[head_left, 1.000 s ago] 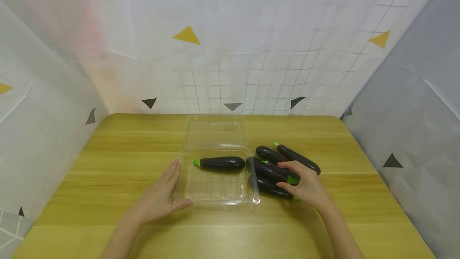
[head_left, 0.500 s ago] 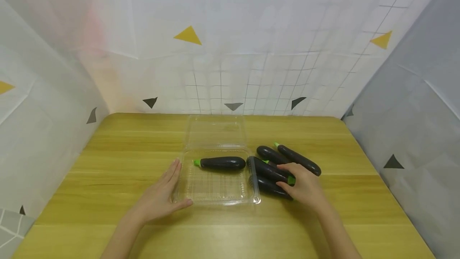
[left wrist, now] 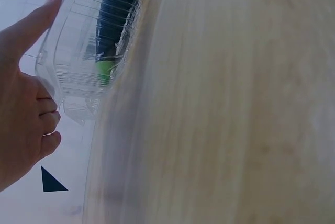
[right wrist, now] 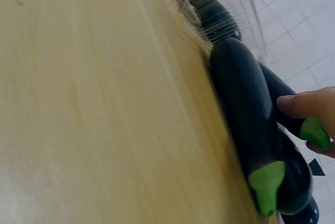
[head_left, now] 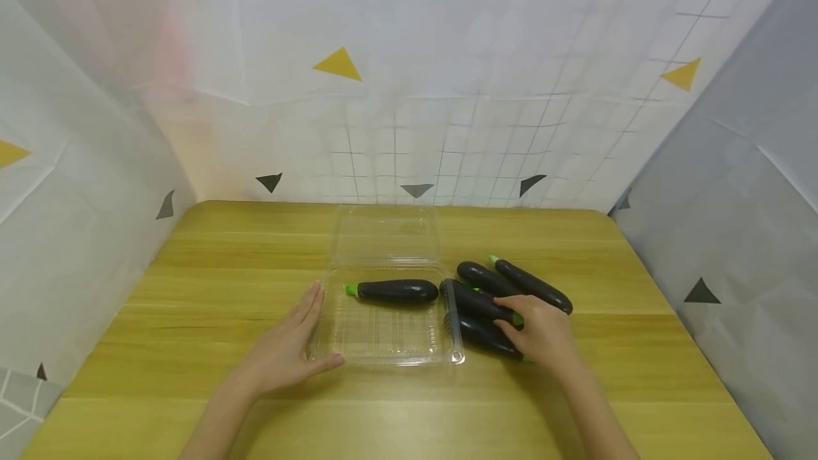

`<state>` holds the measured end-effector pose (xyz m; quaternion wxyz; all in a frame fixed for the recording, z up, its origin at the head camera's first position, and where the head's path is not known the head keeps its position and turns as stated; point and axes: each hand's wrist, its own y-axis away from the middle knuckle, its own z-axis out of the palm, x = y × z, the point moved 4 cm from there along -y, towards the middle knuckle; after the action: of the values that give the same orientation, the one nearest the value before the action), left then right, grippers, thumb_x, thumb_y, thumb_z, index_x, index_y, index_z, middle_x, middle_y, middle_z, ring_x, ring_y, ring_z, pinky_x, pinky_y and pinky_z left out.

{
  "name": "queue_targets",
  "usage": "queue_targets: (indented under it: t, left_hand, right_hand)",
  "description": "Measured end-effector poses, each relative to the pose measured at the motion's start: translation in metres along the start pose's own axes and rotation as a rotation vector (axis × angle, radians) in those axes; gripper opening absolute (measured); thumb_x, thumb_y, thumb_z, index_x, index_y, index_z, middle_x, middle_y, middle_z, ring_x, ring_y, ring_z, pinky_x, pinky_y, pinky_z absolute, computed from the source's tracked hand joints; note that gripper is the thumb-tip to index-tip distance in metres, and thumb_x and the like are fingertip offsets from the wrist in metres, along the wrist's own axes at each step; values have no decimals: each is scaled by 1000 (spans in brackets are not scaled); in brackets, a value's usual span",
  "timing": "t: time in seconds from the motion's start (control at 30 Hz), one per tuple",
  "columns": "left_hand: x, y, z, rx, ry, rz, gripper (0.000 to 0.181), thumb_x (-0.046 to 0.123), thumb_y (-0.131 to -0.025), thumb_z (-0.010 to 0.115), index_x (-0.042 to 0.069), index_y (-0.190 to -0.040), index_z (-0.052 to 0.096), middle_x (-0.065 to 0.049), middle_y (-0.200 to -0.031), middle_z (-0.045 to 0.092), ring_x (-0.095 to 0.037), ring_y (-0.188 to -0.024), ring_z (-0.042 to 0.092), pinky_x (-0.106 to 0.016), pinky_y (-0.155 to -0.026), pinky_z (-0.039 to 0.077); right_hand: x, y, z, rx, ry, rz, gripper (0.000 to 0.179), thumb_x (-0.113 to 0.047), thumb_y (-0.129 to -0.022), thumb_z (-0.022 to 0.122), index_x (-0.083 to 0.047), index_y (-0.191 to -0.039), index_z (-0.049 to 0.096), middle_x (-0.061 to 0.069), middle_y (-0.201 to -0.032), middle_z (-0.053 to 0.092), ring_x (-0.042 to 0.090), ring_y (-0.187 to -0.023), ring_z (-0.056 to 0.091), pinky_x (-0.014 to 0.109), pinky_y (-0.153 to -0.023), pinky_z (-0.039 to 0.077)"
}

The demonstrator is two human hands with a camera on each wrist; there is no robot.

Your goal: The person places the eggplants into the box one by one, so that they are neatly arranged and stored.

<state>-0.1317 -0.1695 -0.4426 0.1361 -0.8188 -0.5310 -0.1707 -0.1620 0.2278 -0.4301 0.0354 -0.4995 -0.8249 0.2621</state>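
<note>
A clear plastic clamshell box (head_left: 390, 360) lies with its lid folded back, and one eggplant (head_left: 397, 291) rests crosswise inside. My left hand (head_left: 281, 353) lies against the box's left side, fingers extended along the wall and thumb at the front corner. Right of the box, my right hand (head_left: 543, 332) pinches an eggplant (right wrist: 273, 84) near its green cap, the thumb on one side and fingers partly hidden on the other. That eggplant's round end meets the box's right edge. Another eggplant (head_left: 486, 338) lies nearer to the person, beside the held one.
Behind the right hand lie more eggplants, among them one (head_left: 486, 277) with its round end toward the box and one (head_left: 533, 285) slanting at the far right. The transparent lid (head_left: 386, 234) reaches toward the back wall. White patterned sheets enclose the wooden table (head_left: 224, 268).
The right hand's thumb and fingers have drawn closer together on the eggplant near its cap. My left hand and the box have stayed put.
</note>
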Motion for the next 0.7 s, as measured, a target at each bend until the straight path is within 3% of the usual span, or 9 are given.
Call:
queue_targets:
  t: [0.13, 0.37, 0.7]
  left_hand:
    - [0, 0, 0, 1, 10, 2, 108, 64, -83, 62, 5, -155, 6, -15, -160, 2, -35, -143, 14, -55, -103, 37]
    - [0, 1, -2, -3, 25, -4, 108, 63, -83, 62, 5, -154, 6, -14, -160, 1, -36, -143, 15, -57, -104, 36]
    - [0, 0, -1, -4, 4, -1, 108, 64, -83, 62, 4, -154, 6, -15, -160, 2, -35, -143, 16, -55, -99, 42]
  right_hand:
    - [2, 3, -9, 80, -26, -12, 37, -15, -66, 89, -9, -100, 75, 5, -95, 74, 25, -84, 70, 42, -66, 58]
    - [3, 7, -22, 144, -32, -35, 39, -11, -63, 89, -7, -99, 75, 7, -94, 74, 26, -81, 70, 40, -63, 58]
    - [-4, 1, -38, 260, -59, -65, 44, -5, -61, 88, -6, -103, 74, 8, -98, 73, 28, -86, 69, 41, -68, 57]
